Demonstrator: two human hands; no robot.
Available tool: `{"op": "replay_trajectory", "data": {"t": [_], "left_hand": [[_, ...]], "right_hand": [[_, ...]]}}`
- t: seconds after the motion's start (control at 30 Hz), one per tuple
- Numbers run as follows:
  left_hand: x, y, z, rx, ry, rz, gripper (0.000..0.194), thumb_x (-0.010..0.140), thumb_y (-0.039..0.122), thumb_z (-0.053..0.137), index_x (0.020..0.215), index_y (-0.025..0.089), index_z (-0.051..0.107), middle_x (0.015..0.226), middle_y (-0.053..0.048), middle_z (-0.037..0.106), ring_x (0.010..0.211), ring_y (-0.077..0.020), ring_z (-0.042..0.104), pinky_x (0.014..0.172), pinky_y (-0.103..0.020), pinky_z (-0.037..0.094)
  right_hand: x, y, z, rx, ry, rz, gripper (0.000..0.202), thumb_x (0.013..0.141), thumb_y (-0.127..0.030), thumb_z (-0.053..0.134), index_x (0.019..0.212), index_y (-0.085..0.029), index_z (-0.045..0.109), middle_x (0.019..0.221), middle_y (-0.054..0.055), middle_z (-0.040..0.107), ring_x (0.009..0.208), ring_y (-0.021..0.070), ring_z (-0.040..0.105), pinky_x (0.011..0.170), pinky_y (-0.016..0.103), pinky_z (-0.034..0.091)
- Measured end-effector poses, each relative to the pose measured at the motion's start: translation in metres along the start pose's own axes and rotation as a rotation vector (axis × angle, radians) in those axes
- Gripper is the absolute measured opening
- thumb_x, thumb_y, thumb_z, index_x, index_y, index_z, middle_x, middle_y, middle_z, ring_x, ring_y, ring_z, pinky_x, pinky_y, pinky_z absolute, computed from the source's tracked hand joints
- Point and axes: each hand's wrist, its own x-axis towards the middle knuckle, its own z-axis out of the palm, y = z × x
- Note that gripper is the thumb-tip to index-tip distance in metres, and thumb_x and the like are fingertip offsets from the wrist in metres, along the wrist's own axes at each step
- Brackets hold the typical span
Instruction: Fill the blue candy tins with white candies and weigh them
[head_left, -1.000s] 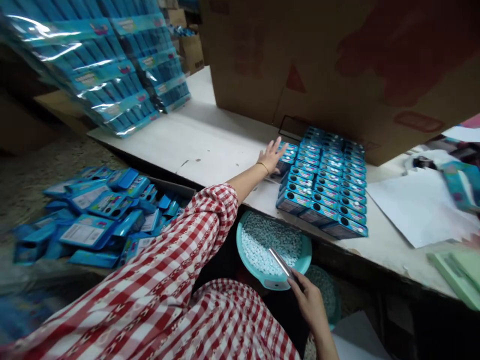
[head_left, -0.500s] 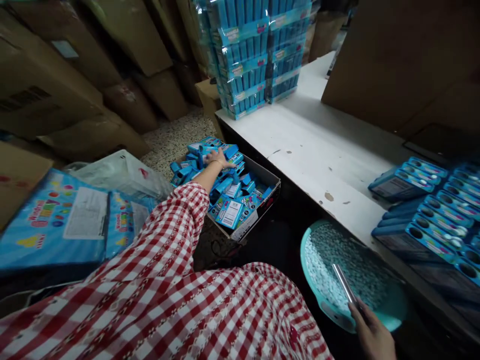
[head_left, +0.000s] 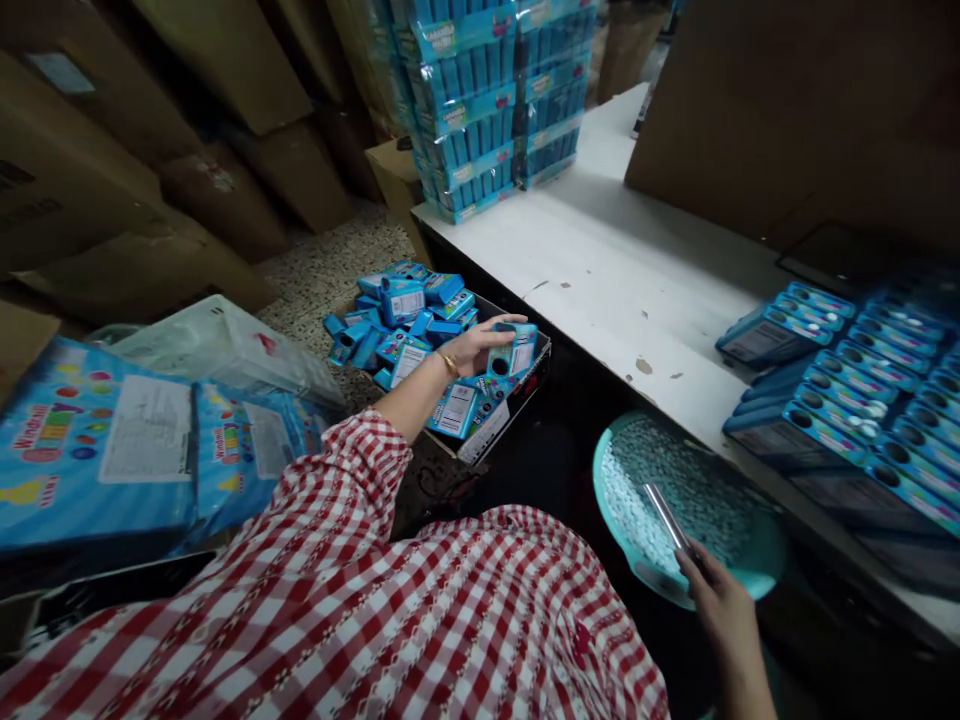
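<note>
My left hand (head_left: 480,348) is closed around a small blue candy box (head_left: 520,352) with a dark round hole in it. It is over the right part of an open carton (head_left: 491,432), which is heaped with more blue boxes (head_left: 405,300) lying at all angles. In my right hand (head_left: 716,590) is a shiny metal tube (head_left: 666,514), held by its lower end. The tube slants over a turquoise basin (head_left: 604,480) filled with small pale candies (head_left: 675,480). Whether the tube is hollow like a scoop cannot be made out.
Rows of upright blue boxes (head_left: 832,400) with holes stand on the white table (head_left: 585,260) at right. Wrapped stacks of blue boxes (head_left: 465,110) rise at its far end. Blue candy bags (head_left: 112,440) and a translucent crate (head_left: 225,345) lie left; large cartons (head_left: 225,60) stand behind.
My left hand has moved right and nearer from the heap, now with a blue candy box in it. My right hand still holds the metal tube over the basin. The view has shifted slightly.
</note>
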Motion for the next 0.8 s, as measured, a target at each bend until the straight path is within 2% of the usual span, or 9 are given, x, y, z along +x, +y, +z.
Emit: {"op": "replay_trajectory", "data": {"t": [0.1, 0.17, 0.27, 0.37, 0.47, 0.53, 0.6, 0.7, 0.8], "left_hand": [[-0.023, 0.014, 0.040, -0.288, -0.069, -0.070, 0.054, 0.086, 0.057, 0.033, 0.126, 0.023, 0.048, 0.109, -0.012, 0.064, 0.106, -0.0283, 0.058, 0.082, -0.052, 0.047], [-0.035, 0.018, 0.069, -0.508, -0.165, -0.136, 0.060, 0.084, 0.062, 0.031, 0.125, 0.023, 0.047, 0.117, -0.013, 0.061, 0.111, -0.0303, 0.056, 0.082, -0.054, 0.047], [-0.043, 0.017, 0.112, -0.820, -0.281, -0.253, 0.059, 0.078, 0.062, 0.040, 0.119, 0.020, 0.049, 0.123, -0.015, 0.057, 0.113, -0.0333, 0.054, 0.083, -0.056, 0.048], [-0.044, 0.012, 0.147, -0.894, -0.317, -0.408, 0.051, 0.071, 0.051, 0.054, 0.110, 0.018, 0.050, 0.114, -0.015, 0.061, 0.106, -0.0335, 0.058, 0.080, -0.055, 0.049], [-0.044, 0.006, 0.169, -0.656, -0.319, -0.456, 0.055, 0.058, 0.035, 0.068, 0.105, 0.019, 0.046, 0.099, -0.008, 0.065, 0.090, -0.0272, 0.063, 0.075, -0.048, 0.051], [-0.045, 0.004, 0.173, -0.334, -0.323, -0.373, 0.057, 0.051, 0.028, 0.072, 0.099, 0.019, 0.045, 0.087, -0.002, 0.062, 0.082, -0.0215, 0.062, 0.074, -0.041, 0.051], [-0.047, 0.004, 0.170, 0.032, -0.325, -0.225, 0.050, 0.050, 0.027, 0.072, 0.093, 0.019, 0.047, 0.079, 0.002, 0.059, 0.078, -0.0185, 0.059, 0.076, -0.036, 0.049], [-0.054, 0.003, 0.162, 0.386, -0.335, -0.055, 0.035, 0.058, 0.030, 0.069, 0.088, 0.019, 0.052, 0.076, 0.002, 0.057, 0.074, -0.0176, 0.058, 0.074, -0.032, 0.046], [-0.060, -0.005, 0.158, 0.411, -0.360, -0.046, 0.034, 0.060, 0.032, 0.069, 0.089, 0.019, 0.056, 0.075, 0.002, 0.059, 0.070, -0.0160, 0.056, 0.069, -0.029, 0.045]], "right_hand": [[-0.001, 0.006, 0.001, 0.053, -0.099, 0.050, 0.064, 0.066, -0.062, 0.051, 0.106, -0.014, 0.067, 0.091, 0.009, 0.071, 0.081, 0.0252, 0.065, 0.071, 0.033, 0.052], [0.000, 0.009, 0.001, 0.026, -0.129, 0.033, 0.061, 0.071, -0.058, 0.048, 0.109, -0.014, 0.065, 0.101, 0.011, 0.069, 0.092, 0.0262, 0.064, 0.079, 0.035, 0.050], [0.003, 0.009, -0.004, -0.160, -0.171, 0.000, 0.053, 0.078, -0.049, 0.044, 0.114, -0.015, 0.064, 0.108, 0.012, 0.067, 0.102, 0.0269, 0.061, 0.084, 0.036, 0.047], [0.008, 0.004, -0.018, -0.395, -0.232, 0.028, 0.047, 0.084, -0.044, 0.039, 0.120, -0.020, 0.060, 0.113, 0.011, 0.065, 0.101, 0.0269, 0.061, 0.081, 0.037, 0.048], [0.014, 0.000, -0.033, -0.587, -0.283, 0.078, 0.044, 0.088, -0.037, 0.037, 0.125, -0.023, 0.055, 0.118, 0.011, 0.062, 0.102, 0.0267, 0.061, 0.080, 0.037, 0.048], [0.018, -0.001, -0.039, -0.686, -0.313, 0.113, 0.043, 0.088, -0.032, 0.038, 0.127, -0.023, 0.052, 0.119, 0.012, 0.061, 0.102, 0.0271, 0.061, 0.081, 0.037, 0.047], [0.024, 0.000, -0.037, -0.730, -0.318, 0.127, 0.042, 0.089, -0.027, 0.036, 0.127, -0.023, 0.052, 0.117, 0.014, 0.061, 0.100, 0.0278, 0.061, 0.081, 0.037, 0.047], [0.034, -0.005, -0.013, -0.649, -0.320, 0.141, 0.041, 0.089, -0.020, 0.032, 0.123, -0.019, 0.055, 0.111, 0.018, 0.062, 0.100, 0.0280, 0.061, 0.083, 0.039, 0.045], [0.050, -0.015, 0.027, -0.514, -0.351, 0.170, 0.037, 0.088, -0.024, 0.040, 0.121, -0.021, 0.057, 0.110, 0.015, 0.064, 0.103, 0.0246, 0.060, 0.086, 0.034, 0.044]]}}
